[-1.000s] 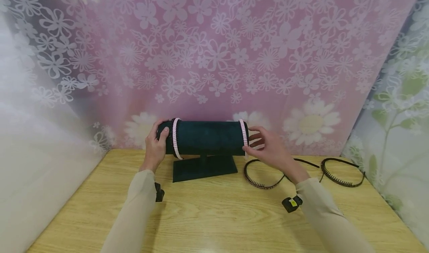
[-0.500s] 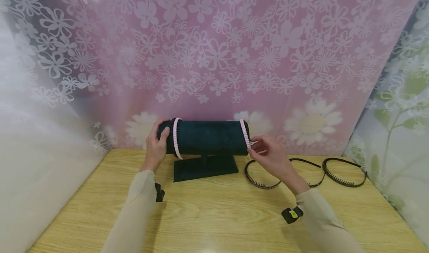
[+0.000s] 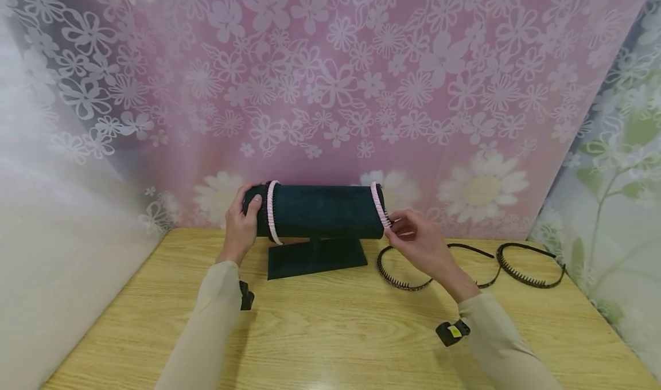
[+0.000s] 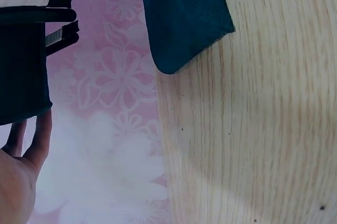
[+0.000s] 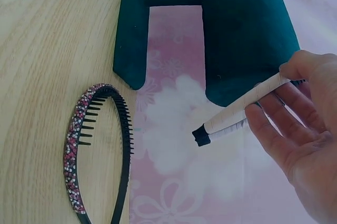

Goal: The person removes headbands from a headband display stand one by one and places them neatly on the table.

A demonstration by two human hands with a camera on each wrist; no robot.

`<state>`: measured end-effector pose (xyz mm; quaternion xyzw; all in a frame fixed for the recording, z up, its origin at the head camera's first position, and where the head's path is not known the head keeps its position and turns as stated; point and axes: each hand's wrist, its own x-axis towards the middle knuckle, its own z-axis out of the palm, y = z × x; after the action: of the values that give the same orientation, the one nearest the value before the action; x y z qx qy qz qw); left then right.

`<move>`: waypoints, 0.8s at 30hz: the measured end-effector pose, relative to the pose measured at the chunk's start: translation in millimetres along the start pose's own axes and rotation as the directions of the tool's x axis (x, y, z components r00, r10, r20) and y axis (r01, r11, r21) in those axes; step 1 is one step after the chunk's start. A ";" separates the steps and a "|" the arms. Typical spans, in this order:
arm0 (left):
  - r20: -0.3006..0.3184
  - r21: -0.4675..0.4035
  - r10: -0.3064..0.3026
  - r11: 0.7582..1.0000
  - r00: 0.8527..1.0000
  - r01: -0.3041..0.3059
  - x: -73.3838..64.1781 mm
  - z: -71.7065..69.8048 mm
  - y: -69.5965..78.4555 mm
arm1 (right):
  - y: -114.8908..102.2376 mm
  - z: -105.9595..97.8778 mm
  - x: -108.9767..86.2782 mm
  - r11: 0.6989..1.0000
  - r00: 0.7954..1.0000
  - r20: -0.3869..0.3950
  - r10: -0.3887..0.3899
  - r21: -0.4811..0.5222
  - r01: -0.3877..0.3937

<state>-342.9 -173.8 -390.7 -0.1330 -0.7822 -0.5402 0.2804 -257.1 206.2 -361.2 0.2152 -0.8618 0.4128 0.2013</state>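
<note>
A dark green velvet headband stand (image 3: 325,212) has a horizontal roll above a flat base (image 3: 317,259). My left hand (image 3: 240,229) grips the roll's left end, thumb in front. Beside that thumb, a pink headband (image 3: 271,212) sits round the roll against a darker one. At the right end, my right hand (image 3: 420,245) pinches another pink headband (image 3: 378,205) by its lower front part. Its top still touches the roll, while its lower part slants out past the end. In the right wrist view, this headband's black tip (image 5: 200,135) hangs free.
Several black toothed headbands lie on the wooden table (image 3: 330,332) at the right. The nearest headband (image 5: 72,155) has red and white beads. Another headband (image 3: 527,280) lies near the table's right edge. A floral pink curtain (image 3: 335,92) stands behind the stand.
My right hand has moved slightly down and closed its fingers on the right pink headband. That headband has shifted right and tilted outward at the roll's end. My left hand has stayed in place.
</note>
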 end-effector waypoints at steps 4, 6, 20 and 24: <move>-0.002 0.003 -0.006 1.000 1.000 0.006 -0.2 0.2 0.5 | -0.5 -3.3 -1.5 1.000 1.000 -0.004 -0.012 -0.013 0.011; -0.001 0.002 -0.008 1.000 1.000 0.008 -0.4 0.4 0.3 | -1.0 -5.5 -2.7 0.999 1.000 -0.008 -0.019 -0.031 0.018; -0.006 -0.001 -0.002 1.000 1.000 0.002 -0.4 0.5 -0.1 | 2.2 -24.0 -19.6 0.981 0.989 -0.042 -0.142 -0.137 0.135; -0.003 0.000 -0.005 1.000 1.000 0.005 -0.7 0.6 0.4 | 4.4 -29.6 -27.5 0.972 0.986 -0.038 -0.162 -0.181 0.152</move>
<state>-342.3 -173.1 -390.9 -0.1303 -0.7822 -0.5411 0.2800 -231.7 237.9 -361.2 0.2531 -0.8699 0.3227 0.2741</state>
